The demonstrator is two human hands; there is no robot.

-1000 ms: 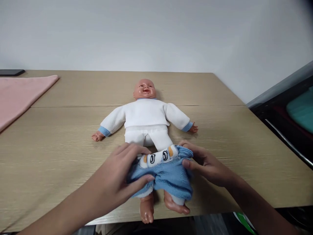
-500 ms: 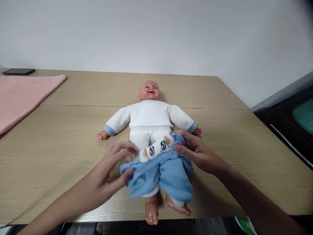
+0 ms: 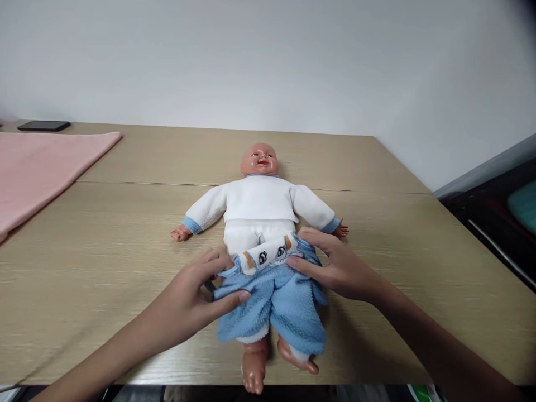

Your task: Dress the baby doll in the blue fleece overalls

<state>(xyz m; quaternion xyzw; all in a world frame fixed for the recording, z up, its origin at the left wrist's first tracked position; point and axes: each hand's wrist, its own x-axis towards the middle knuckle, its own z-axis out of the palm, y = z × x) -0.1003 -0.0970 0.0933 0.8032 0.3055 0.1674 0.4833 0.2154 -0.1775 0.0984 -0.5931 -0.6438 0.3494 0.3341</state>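
A baby doll (image 3: 258,198) in a white top lies on its back on the wooden table (image 3: 104,234), head away from me. Blue fleece trousers (image 3: 272,304) with a white waistband bearing cartoon eyes cover its legs up to the thighs. My left hand (image 3: 196,296) pinches the left side of the trousers at the waistband. My right hand (image 3: 335,268) grips the waistband on the right side. Both bare feet of the doll stick out over the table's front edge.
A pink cloth (image 3: 37,167) lies at the table's left, with a dark phone (image 3: 44,125) behind it at the far left corner. A dark shelf or cabinet (image 3: 494,206) holding something teal stands to the right of the table.
Both hands have drawn the blue trousers further up the doll's legs toward its waist. The view has shifted a little, so the doll sits lower and more to the right.
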